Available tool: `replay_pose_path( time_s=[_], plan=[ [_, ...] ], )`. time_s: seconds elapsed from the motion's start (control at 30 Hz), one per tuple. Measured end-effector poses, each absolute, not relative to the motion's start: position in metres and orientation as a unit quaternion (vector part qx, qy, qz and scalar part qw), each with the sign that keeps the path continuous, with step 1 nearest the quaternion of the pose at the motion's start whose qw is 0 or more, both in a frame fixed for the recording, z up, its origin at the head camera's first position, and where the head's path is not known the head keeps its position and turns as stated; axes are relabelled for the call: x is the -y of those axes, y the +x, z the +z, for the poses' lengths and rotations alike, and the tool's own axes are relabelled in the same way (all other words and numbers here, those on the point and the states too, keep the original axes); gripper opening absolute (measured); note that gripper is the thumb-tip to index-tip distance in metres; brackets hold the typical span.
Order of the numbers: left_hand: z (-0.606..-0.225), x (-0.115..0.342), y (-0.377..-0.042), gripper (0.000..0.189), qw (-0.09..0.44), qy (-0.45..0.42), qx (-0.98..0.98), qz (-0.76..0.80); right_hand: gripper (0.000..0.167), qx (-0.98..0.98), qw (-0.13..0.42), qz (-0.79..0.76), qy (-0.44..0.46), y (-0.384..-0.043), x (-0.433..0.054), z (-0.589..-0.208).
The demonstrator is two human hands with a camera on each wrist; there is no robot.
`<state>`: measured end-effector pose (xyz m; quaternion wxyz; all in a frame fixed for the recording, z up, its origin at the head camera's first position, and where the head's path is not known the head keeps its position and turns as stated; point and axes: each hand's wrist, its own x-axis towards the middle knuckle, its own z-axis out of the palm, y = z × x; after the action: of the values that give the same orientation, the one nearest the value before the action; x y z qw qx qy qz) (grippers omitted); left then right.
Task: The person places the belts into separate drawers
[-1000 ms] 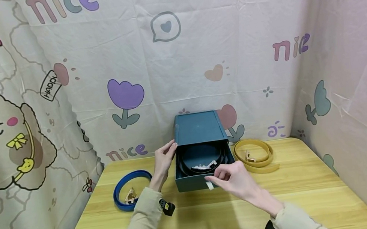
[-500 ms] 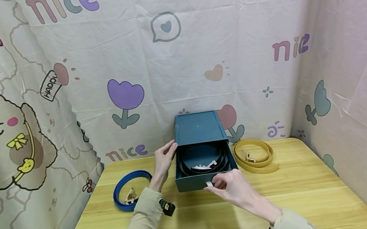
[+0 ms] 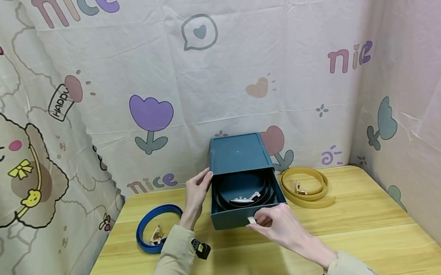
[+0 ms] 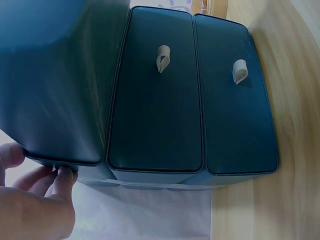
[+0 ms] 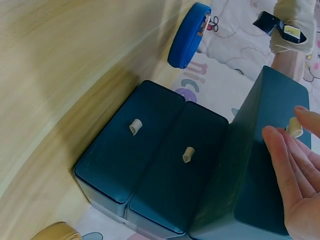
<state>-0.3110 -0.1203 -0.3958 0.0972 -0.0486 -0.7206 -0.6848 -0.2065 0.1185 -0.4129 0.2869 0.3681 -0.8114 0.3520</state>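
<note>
A dark teal drawer box (image 3: 238, 153) stands at the back of the table. Its top drawer (image 3: 231, 220) is pulled out, and a coiled black belt (image 3: 267, 191) with a silver buckle lies inside. My left hand (image 3: 197, 192) rests at the box's upper left corner, fingers touching the side in the left wrist view. At the drawer front, my right hand (image 3: 281, 226) has its fingers against the panel; the right wrist view shows the thumb and fingers apart around the pale pull tab (image 5: 295, 128). Part of the right hand lies outside that view.
A coiled blue belt (image 3: 140, 233) with a gold buckle lies left of the box, and a coiled yellow belt (image 3: 323, 182) lies to its right. Two lower drawers (image 4: 155, 115) with loop tabs are shut. A patterned curtain (image 3: 212, 66) hangs behind.
My right hand has shifted slightly down and left, its fingers coming against the drawer front where they earlier pinched the tab. The left hand has stayed put. The drawer has barely moved.
</note>
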Motion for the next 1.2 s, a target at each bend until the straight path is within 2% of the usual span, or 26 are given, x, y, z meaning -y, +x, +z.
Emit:
replay_pose_path(
  time_s=[1.2],
  plan=[
    [-0.395, 0.12, -0.309, 0.042, 0.094, -0.046, 0.72, -0.686, 0.009, 0.814, 0.266, 0.373, 0.358, -0.22, -0.118, -0.412]
  ],
)
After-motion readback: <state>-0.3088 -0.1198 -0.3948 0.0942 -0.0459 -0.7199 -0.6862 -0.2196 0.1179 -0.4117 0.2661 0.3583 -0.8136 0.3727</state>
